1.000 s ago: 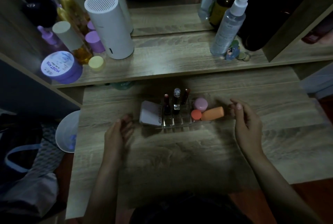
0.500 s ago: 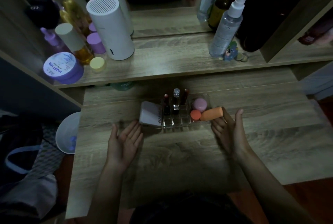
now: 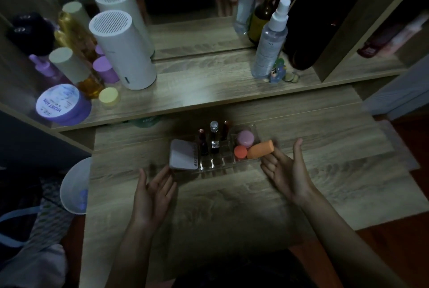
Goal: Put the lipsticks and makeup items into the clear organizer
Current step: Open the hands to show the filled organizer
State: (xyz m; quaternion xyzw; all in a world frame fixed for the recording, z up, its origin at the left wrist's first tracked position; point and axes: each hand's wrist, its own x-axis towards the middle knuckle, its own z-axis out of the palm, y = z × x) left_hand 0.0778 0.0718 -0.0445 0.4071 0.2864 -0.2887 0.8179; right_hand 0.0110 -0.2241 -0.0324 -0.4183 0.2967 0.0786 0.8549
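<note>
both my hands are open and empty, left hand (image 3: 154, 195) and right hand (image 3: 286, 171) flanking the clear organizer (image 3: 255, 128) on the desk; lipsticks (image 3: 203, 142) stand inside; the orange tube (image 3: 260, 149) overhangs the edge, so a nudge from my right fingers could roll it out

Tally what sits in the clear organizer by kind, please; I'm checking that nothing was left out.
Lipsticks: 3
Round pots (pink, red-orange): 2
Orange tube: 1
White compact: 1
Total: 7, in the clear organizer
</note>
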